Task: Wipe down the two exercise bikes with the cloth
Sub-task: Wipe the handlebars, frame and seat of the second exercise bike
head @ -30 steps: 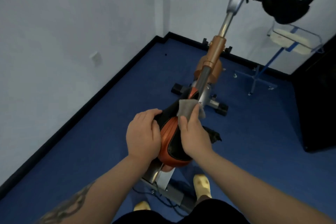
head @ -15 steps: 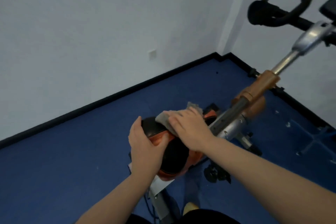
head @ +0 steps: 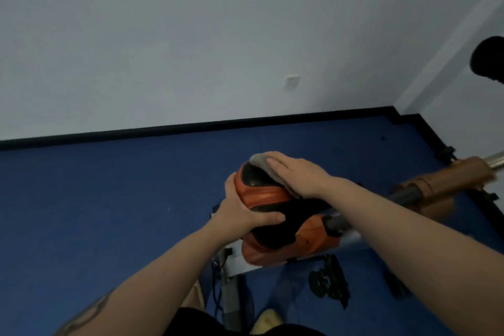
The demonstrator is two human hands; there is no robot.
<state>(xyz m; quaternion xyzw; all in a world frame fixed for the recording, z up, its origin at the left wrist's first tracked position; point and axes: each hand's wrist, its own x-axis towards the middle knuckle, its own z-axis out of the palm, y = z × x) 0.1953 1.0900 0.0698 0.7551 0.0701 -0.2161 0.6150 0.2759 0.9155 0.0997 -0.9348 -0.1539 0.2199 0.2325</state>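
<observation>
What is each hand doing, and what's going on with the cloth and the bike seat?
left hand: grips the side of the seat, thumb curled over its edge.
right hand: flat, fingers straight, presses the cloth down.
cloth: grey, spread on the seat under the right hand.
seat: orange and black, held steady, being wiped.

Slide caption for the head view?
Right hand presses cloth flat on bike saddle; left hand grips its side.

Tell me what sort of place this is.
Probably a small exercise room or home gym corner. An exercise bike's orange and black saddle is being wiped with a grey cloth, a padded black handlebar end shows at right, and blue floor meets plain pale walls.
</observation>
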